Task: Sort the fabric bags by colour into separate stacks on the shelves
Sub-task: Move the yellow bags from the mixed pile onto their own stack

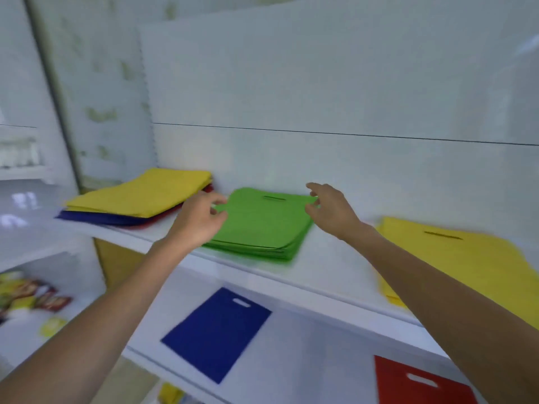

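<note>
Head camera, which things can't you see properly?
Mixed pile: head view, yellow top bag covers the blue and red ones beneath.
Red bag: head view, cut by bottom edge.
Yellow stack: head view, blurred, right forearm crosses it.
Packets: head view, blurred, labels unreadable.

A white back panel (320,83), crossed by one thin dark seam, rises behind the upper shelf (326,258); a lower shelf (306,360) sits beneath. Left of the unit stands a pale wall (96,83) with greenish blotches (all blurred), and a neighbouring shelf (17,342) carries snack packets (38,298). The light is soft and even.
</note>
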The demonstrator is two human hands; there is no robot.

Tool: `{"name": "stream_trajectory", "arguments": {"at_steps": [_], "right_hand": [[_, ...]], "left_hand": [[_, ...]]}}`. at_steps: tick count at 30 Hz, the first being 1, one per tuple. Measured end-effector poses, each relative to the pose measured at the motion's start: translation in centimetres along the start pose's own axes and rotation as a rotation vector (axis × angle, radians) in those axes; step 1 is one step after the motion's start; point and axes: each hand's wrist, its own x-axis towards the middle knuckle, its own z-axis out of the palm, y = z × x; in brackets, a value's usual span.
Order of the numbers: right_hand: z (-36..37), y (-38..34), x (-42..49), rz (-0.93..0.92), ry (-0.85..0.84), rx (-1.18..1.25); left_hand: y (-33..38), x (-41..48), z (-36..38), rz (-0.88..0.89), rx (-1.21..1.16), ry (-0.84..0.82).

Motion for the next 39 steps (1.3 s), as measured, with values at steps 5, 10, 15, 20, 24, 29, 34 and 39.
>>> {"name": "stream_trajectory", "arguments": {"at_steps": [5, 10, 15, 20, 24, 29, 34, 39], "right_hand": [[8.1, -11.4, 3.7, -0.166, -0.065, 0.052], [13.9, -20.3, 6.5, -0.242, -0.107, 0.151], [17.4, -24.8, 8.6, -0.228, -0.153, 0.211], [20.3, -25.7, 11.4, -0.212, -0.158, 0.194], [22.3, -26.1, 14.9, -0.202, -0.152, 0.18], [24.4, -27.6, 20.7, -0.204, -0.124, 0.196], [27.2, -29.0, 24.4, -0.163, -0.146, 0.213], [28.8, -27.7, 25.6, -0.094, -0.126, 0.147]], "left_hand": [[-10.0, -1.9, -8.2, -0.12, 0.112, 0.028], [-17.7, -3.6, -15.0, -0.175, 0.209, 0.069], [-23.1, -3.6, -17.8, -0.216, 0.223, 0.08], [-26.1, -1.5, -16.9, -0.216, 0.167, 0.078], [-28.5, 1.4, -15.9, -0.192, 0.13, 0.058], [-31.9, 7.1, -15.9, -0.18, 0.103, 0.059], [-35.2, 11.1, -15.3, -0.144, 0.117, 0.045], [-38.4, 15.1, -14.6, -0.134, 0.134, 0.006]]}}
